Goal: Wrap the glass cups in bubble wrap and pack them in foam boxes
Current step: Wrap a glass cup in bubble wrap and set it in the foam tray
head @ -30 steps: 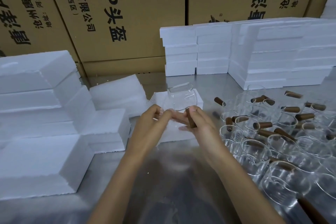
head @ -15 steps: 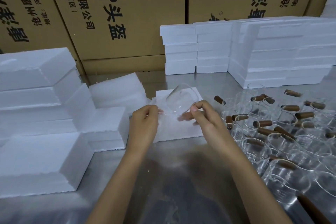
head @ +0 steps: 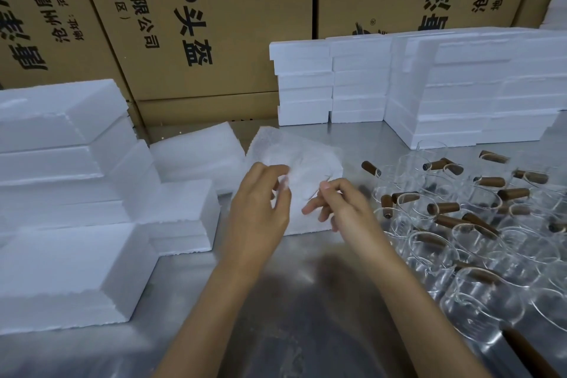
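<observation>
A sheet of bubble wrap (head: 294, 156), light and limp, is pinched at its edge by the left hand (head: 260, 205) and right hand (head: 340, 202) above the counter (head: 306, 301), while fragile, slippery glass cups (head: 460, 224), best gripped by their brown handles, wait at the right.

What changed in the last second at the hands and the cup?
The glass cup, bare and upright a second ago, then tilted, now sits behind a raised sheet of bubble wrap. The left hand pinches the sheet's edge; the right hand has let go of the cup's handle, fingers now spread near the cup. Foam boxes and the other cups stayed put.
</observation>
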`<state>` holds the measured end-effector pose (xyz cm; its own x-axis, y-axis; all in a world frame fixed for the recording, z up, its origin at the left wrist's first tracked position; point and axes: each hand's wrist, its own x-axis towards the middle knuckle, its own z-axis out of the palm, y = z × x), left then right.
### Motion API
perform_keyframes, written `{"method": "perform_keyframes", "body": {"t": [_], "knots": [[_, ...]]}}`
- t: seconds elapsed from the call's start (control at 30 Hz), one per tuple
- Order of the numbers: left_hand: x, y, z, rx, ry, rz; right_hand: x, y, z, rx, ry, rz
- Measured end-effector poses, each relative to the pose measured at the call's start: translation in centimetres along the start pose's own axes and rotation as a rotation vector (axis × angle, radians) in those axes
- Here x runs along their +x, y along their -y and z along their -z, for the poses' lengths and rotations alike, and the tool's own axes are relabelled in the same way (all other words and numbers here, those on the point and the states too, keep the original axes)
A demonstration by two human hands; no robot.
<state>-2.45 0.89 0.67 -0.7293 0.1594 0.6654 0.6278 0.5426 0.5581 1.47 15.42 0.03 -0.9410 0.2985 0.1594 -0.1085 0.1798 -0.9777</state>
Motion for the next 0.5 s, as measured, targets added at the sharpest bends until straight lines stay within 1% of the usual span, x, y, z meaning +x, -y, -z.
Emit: {"method": "perform_keyframes", "body": {"t": [0.07, 0.1, 0.17, 0.23, 0.3, 0.4, 0.5], "knots": [[-0.3, -0.3, -0.3, 0.014, 0.06, -0.067, 0.3, 0.5, 0.1, 0.391, 0.018, -0.114], [-0.5, -0.6, -0.4, 0.02, 0.088, -0.095, 0.3, 0.8, 0.1, 0.554, 0.062, -0.138], [-0.9, -1.1, -0.7, 0.018, 0.139, -0.15, 0.1, 0.8, 0.2, 0.749, 0.185, -0.123], [-1.2, -1.6, -1.0, -0.02, 0.165, -0.185, 0.0, 0.4, 0.1, 0.843, 0.274, -0.109], [-1.4, -2.1, -1.4, -0.125, 0.173, -0.156, 0.1, 0.1, 0.2, 0.897, 0.298, -0.112], [-1.3, -2.7, -1.6, -0.362, 0.206, -0.026, 0.4, -0.1, 0.3, 0.996, 0.315, -0.179], [-1.4, -3.0, -1.5, -0.501, 0.345, 0.104, 0.5, -0.4, 0.2, 1.061, 0.307, -0.249]]}}
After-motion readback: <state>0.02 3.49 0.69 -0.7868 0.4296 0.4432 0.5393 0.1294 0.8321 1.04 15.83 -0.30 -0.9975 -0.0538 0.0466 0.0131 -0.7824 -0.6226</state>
